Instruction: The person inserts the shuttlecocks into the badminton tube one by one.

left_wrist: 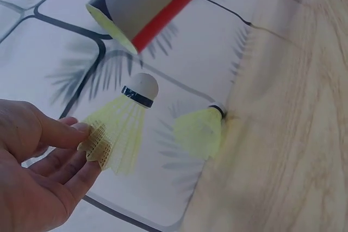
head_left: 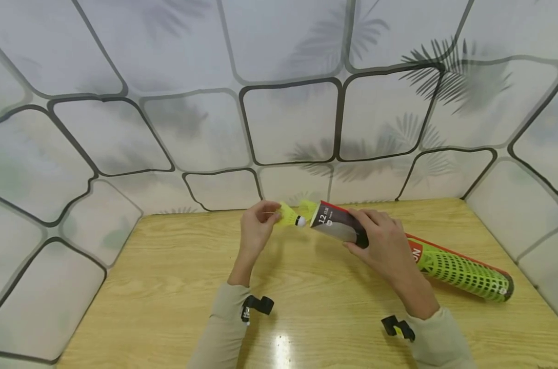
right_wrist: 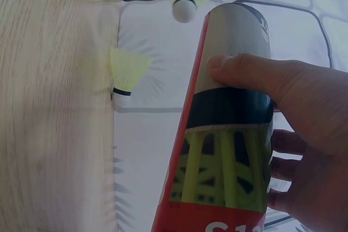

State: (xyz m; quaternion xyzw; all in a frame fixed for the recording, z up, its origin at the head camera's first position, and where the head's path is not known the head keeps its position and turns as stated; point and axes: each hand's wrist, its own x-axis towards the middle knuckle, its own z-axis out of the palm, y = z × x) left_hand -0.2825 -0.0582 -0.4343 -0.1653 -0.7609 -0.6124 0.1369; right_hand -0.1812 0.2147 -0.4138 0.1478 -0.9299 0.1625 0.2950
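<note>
My left hand [head_left: 257, 225] pinches a yellow shuttlecock [left_wrist: 122, 129] by the edge of its skirt, with the white cork [head_left: 300, 221] pointing toward the tube. My right hand [head_left: 384, 241] grips a long shuttlecock tube [head_left: 341, 224] around its upper part, thumb on the grey band in the right wrist view. The tube slants, its uncapped mouth [left_wrist: 111, 30] raised toward the left hand and its green printed end [head_left: 491, 282] low at the right. The held shuttlecock is just short of the mouth. A second yellow shuttlecock [left_wrist: 198, 131] stands behind, near the wall, partly hidden by the tube in the head view.
The wooden table [head_left: 168, 287] runs back to a pale wall [head_left: 288, 123] printed with dark stone outlines and leaf shadows. Similar side panels [head_left: 43, 302] close in at left and right. Black wrist cameras [head_left: 260, 305] are strapped over both sleeves.
</note>
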